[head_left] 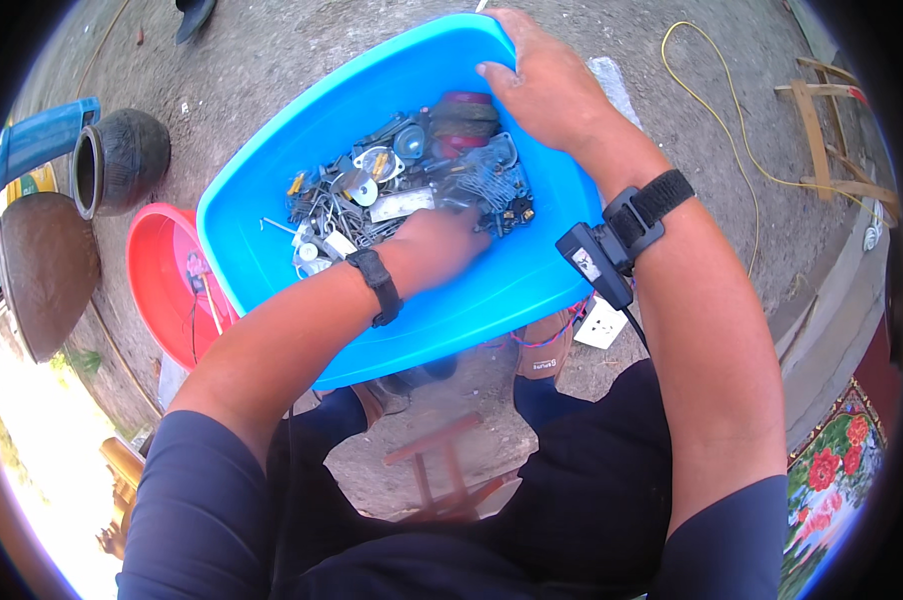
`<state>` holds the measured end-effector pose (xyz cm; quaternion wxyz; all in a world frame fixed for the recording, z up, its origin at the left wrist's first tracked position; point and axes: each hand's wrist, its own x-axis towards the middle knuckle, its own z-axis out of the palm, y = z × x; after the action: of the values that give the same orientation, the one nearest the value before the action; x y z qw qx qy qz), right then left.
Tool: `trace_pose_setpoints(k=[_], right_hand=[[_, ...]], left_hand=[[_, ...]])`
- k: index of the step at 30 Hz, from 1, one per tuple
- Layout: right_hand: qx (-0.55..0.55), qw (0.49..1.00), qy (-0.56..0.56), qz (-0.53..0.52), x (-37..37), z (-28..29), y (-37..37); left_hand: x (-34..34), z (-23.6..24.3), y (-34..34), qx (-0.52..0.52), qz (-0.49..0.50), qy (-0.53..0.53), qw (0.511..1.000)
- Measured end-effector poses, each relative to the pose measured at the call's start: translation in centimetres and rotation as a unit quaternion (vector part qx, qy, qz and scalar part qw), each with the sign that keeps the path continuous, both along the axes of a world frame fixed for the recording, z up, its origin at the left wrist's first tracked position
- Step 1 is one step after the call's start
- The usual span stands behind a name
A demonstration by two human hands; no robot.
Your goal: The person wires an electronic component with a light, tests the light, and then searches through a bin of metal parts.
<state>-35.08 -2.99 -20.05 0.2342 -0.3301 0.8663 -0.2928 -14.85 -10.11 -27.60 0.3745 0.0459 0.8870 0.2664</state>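
A large blue plastic basin [452, 335] is tilted in front of me, with a heap of small metal hardware [347, 205] in it. My right hand [547, 85] grips its far right rim, thumb inside and fingers over the outer edge. Down among the hardware is my left hand [442, 245], smeared by motion, so its fingers cannot be made out. Close to it lie a white rectangular piece [402, 204] and a clear plastic bag [497, 180] of metal parts. Beyond them sits a dark roll-like thing with dark red ends [464, 122].
A red basin [157, 275] stands left of the blue one, near a dark clay pot [137, 155] and a big brown vessel [47, 265]. A white socket plate [602, 324] lies by my shoe. At right, a yellow cord [717, 105] runs toward a wooden frame [812, 135].
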Motion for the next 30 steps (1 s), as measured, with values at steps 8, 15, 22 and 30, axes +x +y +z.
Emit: trace_pose_setpoints(k=[8, 15, 22, 30], right_hand=[[0.006, 0.999, -0.039, 0.031, -0.3, -0.1, -0.4], [-0.043, 0.999, 0.016, 0.027, 0.4, 0.5, 0.0], [0.013, 1.0, 0.005, 0.006, -0.3, -0.2, 0.2], [-0.003, 1.0, 0.021, 0.013, -0.3, -0.8, 0.1]], left_hand=[[0.7, -0.5, -2.4, -0.01, 0.02, 0.04, 0.999], [-0.6, 1.5, -4.7, 0.059, 0.163, 0.051, 0.984], [-3.9, 4.7, -3.3, 0.226, 0.331, 0.05, 0.915], [0.9, 2.2, -4.6, 0.035, 0.002, 0.1, 0.994]])
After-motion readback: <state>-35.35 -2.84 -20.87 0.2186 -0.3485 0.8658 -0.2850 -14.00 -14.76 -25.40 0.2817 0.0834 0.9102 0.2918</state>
